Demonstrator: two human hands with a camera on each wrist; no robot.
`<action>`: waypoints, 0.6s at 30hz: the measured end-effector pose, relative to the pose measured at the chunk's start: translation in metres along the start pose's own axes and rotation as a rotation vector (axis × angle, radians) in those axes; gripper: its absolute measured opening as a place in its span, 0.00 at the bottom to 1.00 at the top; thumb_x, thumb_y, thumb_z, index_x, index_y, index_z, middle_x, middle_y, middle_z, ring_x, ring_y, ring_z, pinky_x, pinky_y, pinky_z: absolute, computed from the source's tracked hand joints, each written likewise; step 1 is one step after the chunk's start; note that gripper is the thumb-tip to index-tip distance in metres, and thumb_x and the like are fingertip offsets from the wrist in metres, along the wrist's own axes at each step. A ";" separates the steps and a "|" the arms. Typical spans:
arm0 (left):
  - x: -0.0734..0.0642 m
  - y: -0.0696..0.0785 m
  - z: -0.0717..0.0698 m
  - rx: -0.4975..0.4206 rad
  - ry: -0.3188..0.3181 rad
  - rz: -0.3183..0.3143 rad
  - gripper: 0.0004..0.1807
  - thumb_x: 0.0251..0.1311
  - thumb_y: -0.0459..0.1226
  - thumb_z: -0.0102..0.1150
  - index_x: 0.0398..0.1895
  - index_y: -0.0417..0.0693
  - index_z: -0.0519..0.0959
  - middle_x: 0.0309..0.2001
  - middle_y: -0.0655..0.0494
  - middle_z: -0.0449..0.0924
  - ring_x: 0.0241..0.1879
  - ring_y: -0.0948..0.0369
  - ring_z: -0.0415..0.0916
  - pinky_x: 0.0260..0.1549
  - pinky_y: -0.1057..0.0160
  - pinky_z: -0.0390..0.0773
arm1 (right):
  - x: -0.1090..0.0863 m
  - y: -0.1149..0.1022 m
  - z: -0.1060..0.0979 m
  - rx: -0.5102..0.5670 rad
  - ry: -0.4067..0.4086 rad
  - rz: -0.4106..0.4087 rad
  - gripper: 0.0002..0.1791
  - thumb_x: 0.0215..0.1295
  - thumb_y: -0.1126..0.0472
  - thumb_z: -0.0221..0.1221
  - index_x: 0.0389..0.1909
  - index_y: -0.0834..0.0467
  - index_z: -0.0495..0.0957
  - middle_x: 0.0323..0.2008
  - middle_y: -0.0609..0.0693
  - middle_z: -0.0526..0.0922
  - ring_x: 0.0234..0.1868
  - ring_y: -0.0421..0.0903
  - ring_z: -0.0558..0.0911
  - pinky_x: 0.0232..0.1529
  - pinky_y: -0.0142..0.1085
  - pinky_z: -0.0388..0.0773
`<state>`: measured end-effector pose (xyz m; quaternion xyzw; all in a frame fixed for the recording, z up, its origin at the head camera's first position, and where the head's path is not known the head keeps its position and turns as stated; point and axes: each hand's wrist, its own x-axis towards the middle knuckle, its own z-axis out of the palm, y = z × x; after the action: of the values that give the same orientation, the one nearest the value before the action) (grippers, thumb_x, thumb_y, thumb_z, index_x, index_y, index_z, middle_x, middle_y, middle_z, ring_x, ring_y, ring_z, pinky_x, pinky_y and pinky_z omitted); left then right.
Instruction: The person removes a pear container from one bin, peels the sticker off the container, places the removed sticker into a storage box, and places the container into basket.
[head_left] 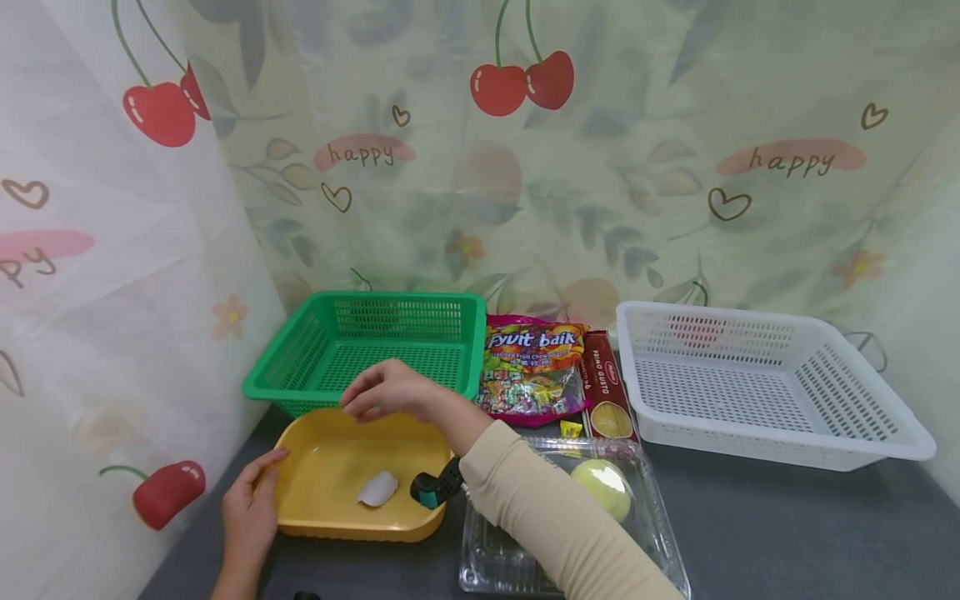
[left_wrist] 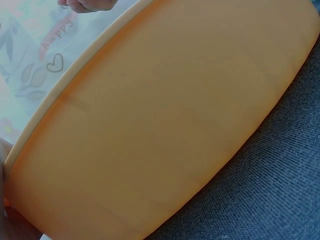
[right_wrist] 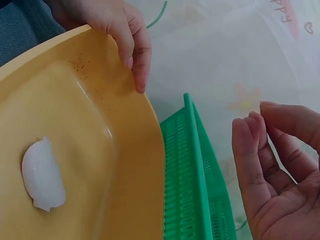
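Note:
My left hand (head_left: 251,508) grips the left rim of a yellow plastic basin (head_left: 322,500), fingers hooked over the edge in the right wrist view. On the basin's floor lies a small curved white piece (head_left: 378,489) with ragged ends. Reddish specks (right_wrist: 82,67) dot the inner wall close to the left hand. My right hand (head_left: 390,390) hovers over the basin's far rim, fingers loosely bent. The right wrist view has this hand (right_wrist: 280,165) with thumb and fingertips close together and nothing visible between them. The left wrist view is mostly the basin's outer wall (left_wrist: 165,115).
A green basket (head_left: 300,358) stands behind the basin. Rightward are a candy bag (head_left: 532,367), a red spaghetti box (head_left: 606,383), a small yellow packet (head_left: 570,429) and a white basket (head_left: 750,442). Under the right sleeve (head_left: 555,517) sits a clear plastic container (head_left: 660,533) with a pale-green round item (head_left: 602,489).

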<state>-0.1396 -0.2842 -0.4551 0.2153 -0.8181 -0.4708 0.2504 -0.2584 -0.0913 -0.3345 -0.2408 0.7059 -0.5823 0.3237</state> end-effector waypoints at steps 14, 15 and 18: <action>-0.001 0.008 -0.003 -0.006 0.021 0.009 0.17 0.69 0.41 0.44 0.51 0.43 0.78 0.52 0.55 0.78 0.51 0.79 0.66 0.47 0.89 0.60 | -0.015 -0.002 -0.018 0.028 -0.010 -0.035 0.12 0.58 0.70 0.60 0.43 0.70 0.78 0.35 0.52 0.83 0.32 0.42 0.81 0.43 0.37 0.82; -0.001 0.009 -0.003 -0.012 0.028 0.017 0.17 0.69 0.41 0.44 0.51 0.43 0.78 0.54 0.52 0.77 0.54 0.74 0.67 0.52 0.85 0.62 | -0.017 -0.001 -0.019 0.026 -0.010 -0.038 0.12 0.58 0.70 0.60 0.43 0.70 0.78 0.35 0.52 0.83 0.32 0.42 0.81 0.43 0.37 0.82; -0.002 0.013 -0.005 -0.037 0.067 0.062 0.16 0.68 0.39 0.46 0.50 0.41 0.78 0.59 0.46 0.72 0.62 0.59 0.66 0.59 0.78 0.60 | -0.022 0.001 -0.027 0.018 -0.024 -0.042 0.13 0.58 0.70 0.60 0.44 0.71 0.78 0.34 0.51 0.83 0.33 0.42 0.82 0.43 0.37 0.81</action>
<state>-0.1362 -0.2800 -0.4417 0.2010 -0.8067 -0.4703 0.2961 -0.2637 -0.0573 -0.3290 -0.2596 0.6913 -0.5924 0.3220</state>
